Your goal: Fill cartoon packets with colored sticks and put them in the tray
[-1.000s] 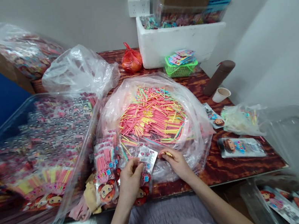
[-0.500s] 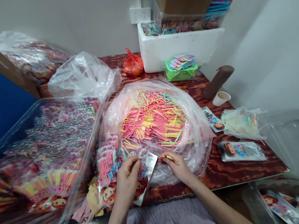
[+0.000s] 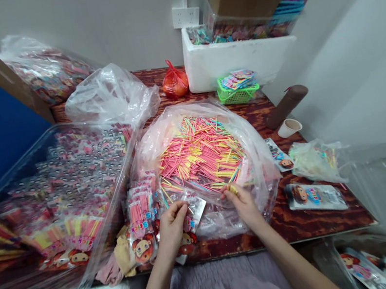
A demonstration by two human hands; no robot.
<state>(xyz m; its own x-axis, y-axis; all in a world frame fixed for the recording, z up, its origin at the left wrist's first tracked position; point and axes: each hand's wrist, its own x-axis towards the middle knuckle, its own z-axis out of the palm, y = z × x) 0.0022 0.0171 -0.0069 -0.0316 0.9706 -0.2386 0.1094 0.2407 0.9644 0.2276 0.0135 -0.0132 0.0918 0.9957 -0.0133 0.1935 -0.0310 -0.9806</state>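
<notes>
My left hand (image 3: 173, 227) is closed, thumb against fingers, on the top of a printed plastic pouch (image 3: 197, 209) with a silvery face and a cartoon head. My right hand (image 3: 243, 207), also closed, holds several short yellow sticks (image 3: 233, 189) whose ends show between the fingers. It hovers at the near rim of a clear plastic bag (image 3: 250, 130), rolled open around a heap of pink, yellow and green sticks (image 3: 202, 155). Left of my left hand lies a stack of filled pouches (image 3: 142, 244) with pink sticks inside.
A large clear bin (image 3: 113, 197) of filled pouches stands at left. On the right lie a pouch bundle (image 3: 315, 196), a small bag of sticks (image 3: 316, 161), a paper cup (image 3: 289, 127) and a brown flask (image 3: 288, 105). Behind are a green basket (image 3: 238, 95) and white foam box (image 3: 238, 60).
My right hand has moved right and slightly up, away from my left hand, still with the yellow sticks. My left hand keeps the pouch. The whole view has shifted slightly.
</notes>
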